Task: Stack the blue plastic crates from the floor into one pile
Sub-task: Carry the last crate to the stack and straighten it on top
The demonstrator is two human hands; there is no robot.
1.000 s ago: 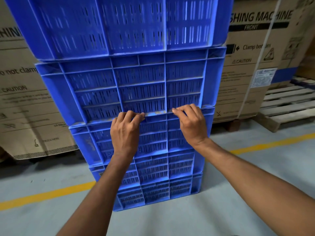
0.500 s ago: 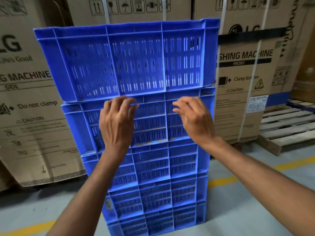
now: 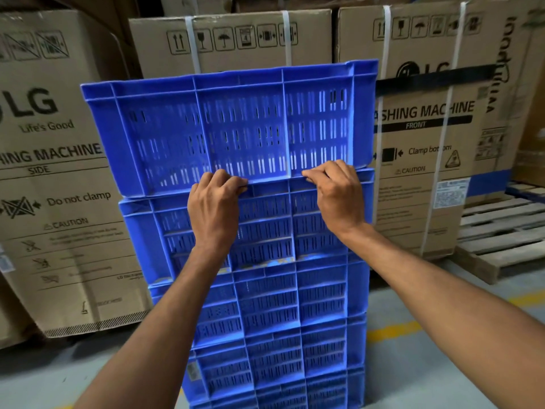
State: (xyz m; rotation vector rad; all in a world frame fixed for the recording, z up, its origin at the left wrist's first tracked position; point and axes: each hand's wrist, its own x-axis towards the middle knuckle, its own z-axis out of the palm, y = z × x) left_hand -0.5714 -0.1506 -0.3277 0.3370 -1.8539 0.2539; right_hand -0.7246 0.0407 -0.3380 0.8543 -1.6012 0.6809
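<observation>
A tall pile of blue slotted plastic crates (image 3: 265,305) rises from the floor straight ahead of me. The top crate (image 3: 236,131) sits on the pile and juts out to the left beyond the crate below it. My left hand (image 3: 215,208) and my right hand (image 3: 339,196) both press against the near face of the pile. Their fingers curl over the rim of the second crate (image 3: 165,228), right under the top crate's bottom edge. Both forearms reach up from the bottom of the view.
Large strapped cardboard washing-machine boxes (image 3: 421,137) stand close behind and on both sides of the pile. A wooden pallet (image 3: 501,231) lies on the floor at the right. A yellow line (image 3: 392,332) crosses the grey concrete floor.
My hands have climbed the pile from a lower crate's rim to the seam under the top crate. The view has tilted upward, so the top crate's upper rim now shows.
</observation>
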